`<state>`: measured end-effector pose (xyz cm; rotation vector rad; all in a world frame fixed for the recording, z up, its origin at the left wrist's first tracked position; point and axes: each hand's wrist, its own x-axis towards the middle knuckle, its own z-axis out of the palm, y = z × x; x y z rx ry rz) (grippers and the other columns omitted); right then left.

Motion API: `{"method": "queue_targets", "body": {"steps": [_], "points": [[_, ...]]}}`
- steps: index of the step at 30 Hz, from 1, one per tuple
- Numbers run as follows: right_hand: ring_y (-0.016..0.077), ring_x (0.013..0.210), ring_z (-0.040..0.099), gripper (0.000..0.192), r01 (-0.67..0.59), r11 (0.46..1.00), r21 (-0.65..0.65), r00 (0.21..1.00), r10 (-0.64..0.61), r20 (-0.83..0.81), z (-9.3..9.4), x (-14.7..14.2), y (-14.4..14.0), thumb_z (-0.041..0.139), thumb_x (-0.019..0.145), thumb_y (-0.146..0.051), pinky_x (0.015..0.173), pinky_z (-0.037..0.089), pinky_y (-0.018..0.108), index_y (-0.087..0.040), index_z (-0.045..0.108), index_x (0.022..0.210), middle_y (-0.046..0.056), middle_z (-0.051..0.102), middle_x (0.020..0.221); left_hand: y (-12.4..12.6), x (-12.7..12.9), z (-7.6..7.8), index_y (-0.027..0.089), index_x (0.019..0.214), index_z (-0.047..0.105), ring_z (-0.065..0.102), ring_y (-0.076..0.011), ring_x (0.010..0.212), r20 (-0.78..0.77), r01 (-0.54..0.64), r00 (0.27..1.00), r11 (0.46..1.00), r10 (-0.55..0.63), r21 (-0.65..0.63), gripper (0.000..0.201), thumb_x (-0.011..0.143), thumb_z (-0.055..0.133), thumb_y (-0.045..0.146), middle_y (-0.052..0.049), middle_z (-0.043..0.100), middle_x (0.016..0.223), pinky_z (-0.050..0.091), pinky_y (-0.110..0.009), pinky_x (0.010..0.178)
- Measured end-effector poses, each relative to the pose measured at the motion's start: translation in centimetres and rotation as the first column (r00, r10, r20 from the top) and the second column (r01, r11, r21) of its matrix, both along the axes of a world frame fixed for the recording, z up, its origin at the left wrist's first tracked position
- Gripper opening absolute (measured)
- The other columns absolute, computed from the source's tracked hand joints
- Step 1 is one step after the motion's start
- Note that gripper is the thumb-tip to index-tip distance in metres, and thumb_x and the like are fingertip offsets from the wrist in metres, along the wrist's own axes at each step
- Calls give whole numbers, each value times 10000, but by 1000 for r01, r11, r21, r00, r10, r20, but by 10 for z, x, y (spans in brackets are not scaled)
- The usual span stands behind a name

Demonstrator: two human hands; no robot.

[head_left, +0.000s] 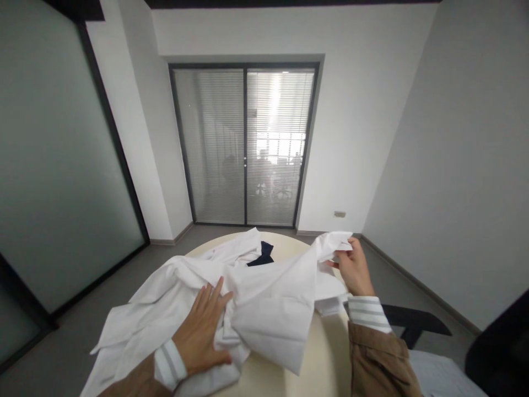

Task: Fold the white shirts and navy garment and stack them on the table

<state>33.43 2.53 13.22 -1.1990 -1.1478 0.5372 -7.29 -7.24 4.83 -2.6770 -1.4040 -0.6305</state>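
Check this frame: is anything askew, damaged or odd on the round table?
Nothing looks damaged or spilled. The white garment lies crumpled, hanging over the table edge; a dark cloth peeks out. The left hand presses it flat while the right hand lifts a corner.

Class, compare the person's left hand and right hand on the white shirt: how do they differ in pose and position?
The left hand lies flat, fingers spread, pressing the white shirt onto the round table. The right hand is raised, pinching a bunched part of the shirt. The left is nearer the camera, the right farther. Both wear striped cuffs.
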Motion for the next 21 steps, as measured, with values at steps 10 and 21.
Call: {"method": "queue_targets", "body": {"steps": [10, 21], "points": [[161, 656, 651, 367, -156, 985, 79, 971, 167, -171, 31, -58, -6, 562, 830, -438, 551, 590, 293, -290, 517, 1162, 5, 663, 952, -4, -2, 3, 233, 938, 653, 427, -384, 1319, -73, -205, 972, 959, 222, 198, 288, 656, 621, 183, -105, 629, 1286, 153, -585, 1174], [169, 1106, 616, 498, -444, 887, 128, 872, 460, -164, 67, -121, 123, 584, 807, -306, 980, 509, 389, -255, 507, 1297, 37, 623, 1277, 19, -69, 93, 186, 1072, 600, 629, -307, 1085, 210, -395, 917, 839, 338, 374, 305, 803, 471, 248, -119, 691, 1172, 420, -480, 1041]]}}
